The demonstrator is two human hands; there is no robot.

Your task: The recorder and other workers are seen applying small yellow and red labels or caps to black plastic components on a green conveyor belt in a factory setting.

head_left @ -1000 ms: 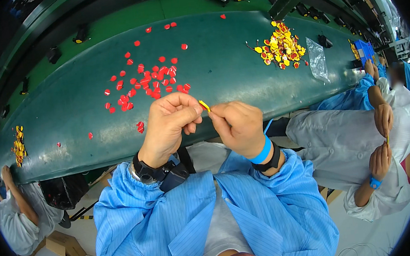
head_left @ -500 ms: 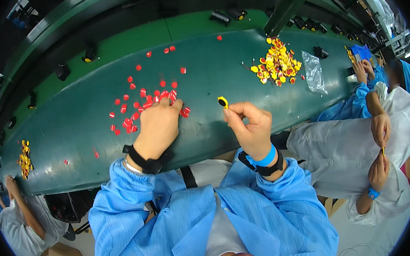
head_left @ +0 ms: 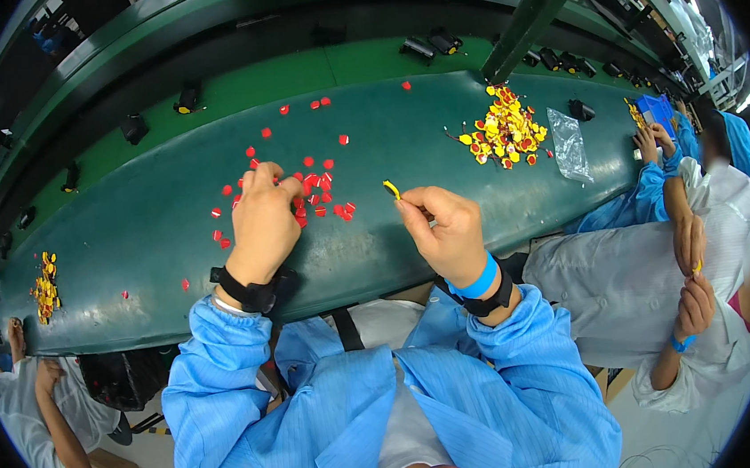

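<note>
My left hand [head_left: 263, 219] rests palm down on the green belt [head_left: 152, 236], its fingertips closed among several small red round pieces [head_left: 322, 185]; whether it grips one I cannot tell. My right hand [head_left: 446, 228] is raised just over the belt's near edge and pinches a small yellow piece [head_left: 392, 189] between thumb and fingers. A black band sits on my left wrist, a blue band and a black one on my right. Both sleeves are light blue.
A heap of yellow and red pieces [head_left: 504, 132] lies to the right with a clear plastic bag [head_left: 570, 144] beside it. Another small heap [head_left: 44, 285] sits far left. A person in white [head_left: 664, 271] works at my right, another person [head_left: 43, 414] at lower left.
My hands, together a second ago, have parted. The left went out onto the red pieces; the right stayed near the belt edge with the yellow piece in it.
</note>
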